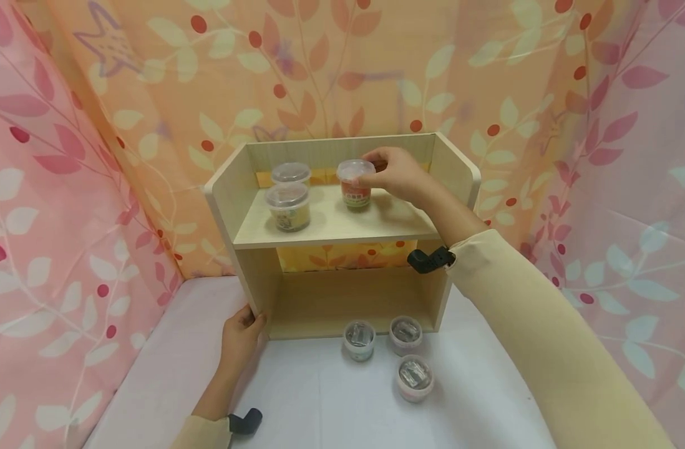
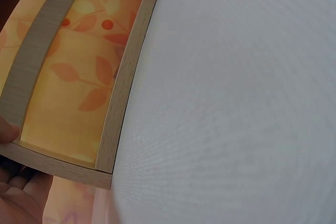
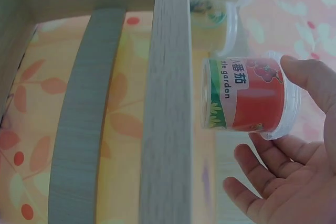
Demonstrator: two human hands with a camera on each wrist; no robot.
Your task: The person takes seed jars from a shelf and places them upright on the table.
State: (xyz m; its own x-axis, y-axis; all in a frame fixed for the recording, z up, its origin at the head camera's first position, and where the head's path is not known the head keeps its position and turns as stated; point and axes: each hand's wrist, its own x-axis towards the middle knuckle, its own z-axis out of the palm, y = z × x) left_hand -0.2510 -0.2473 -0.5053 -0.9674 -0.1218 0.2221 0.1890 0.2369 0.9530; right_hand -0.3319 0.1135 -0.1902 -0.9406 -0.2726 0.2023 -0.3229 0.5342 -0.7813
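My right hand [image 1: 397, 174] holds a small plastic tub [image 1: 356, 193] with a red and green label and a clear lid, thumb and fingers about its lid rim. It is over the upper board of a pale wooden shelf [image 1: 331, 231]. In the right wrist view the label on the tub [image 3: 247, 95] reads "little garden". My left hand [image 1: 241, 337] grips the front edge of the shelf's left side panel near the bottom; in the left wrist view the thumb and fingers lie on either side of the panel [image 2: 58, 169].
Two yellow-labelled lidded tubs, a front one [image 1: 288, 207] and a back one [image 1: 291, 171], stand on the upper board's left. Three lidded tubs [image 1: 359, 341] [image 1: 406, 335] [image 1: 415, 378] stand on the white tabletop [image 1: 297, 399] before the shelf. Patterned curtains [image 1: 168, 112] enclose the table.
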